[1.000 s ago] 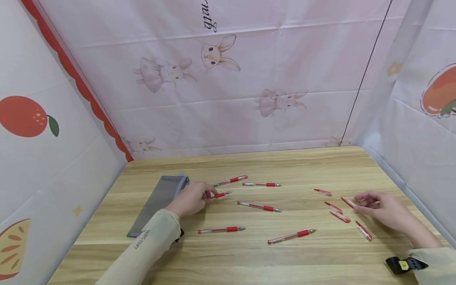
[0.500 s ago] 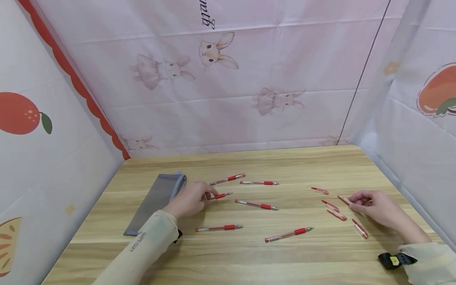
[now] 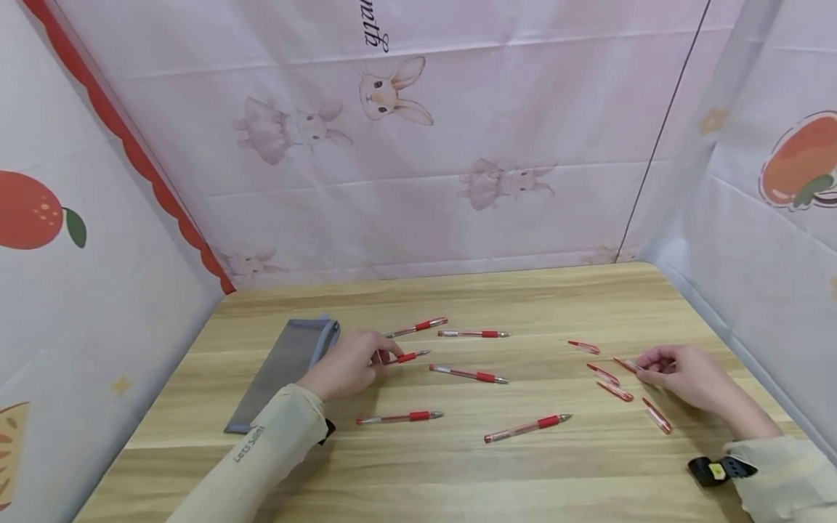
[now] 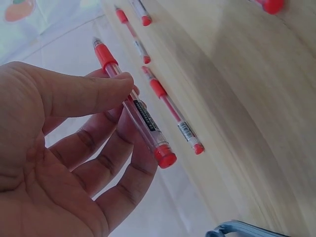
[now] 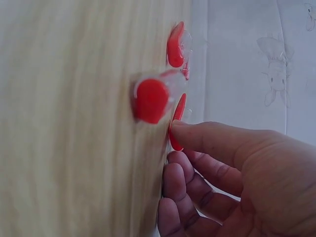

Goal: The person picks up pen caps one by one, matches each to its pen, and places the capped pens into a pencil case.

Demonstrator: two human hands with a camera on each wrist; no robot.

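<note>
My left hand [image 3: 352, 362] pinches a red gel pen [image 4: 143, 116] between thumb and fingers. The pen has a clear barrel, red grip and red end plug, and its bare tip points away from the palm. In the head view my fingers hide the pen's rear part. On the right side of the table my right hand [image 3: 686, 376] pinches a red pen cap [image 5: 178, 114] with a clear side, its thumb lying on the cap. Several similar caps lie about that hand, among them one nearer cap [image 3: 657, 415] and another cap [image 3: 583, 347] farther off.
Several uncapped red pens lie spread over the middle of the wooden table [image 3: 405, 483], including one near pen [image 3: 528, 428]. A grey mesh zip pouch [image 3: 271, 381] lies flat beside my left forearm. Printed cloth [image 3: 418, 225] walls off the back and both sides.
My right fingers have drawn in around the cap, which now lies at a flatter angle. The left hand keeps the pen in about the same spot. The head view has shifted slightly.
</note>
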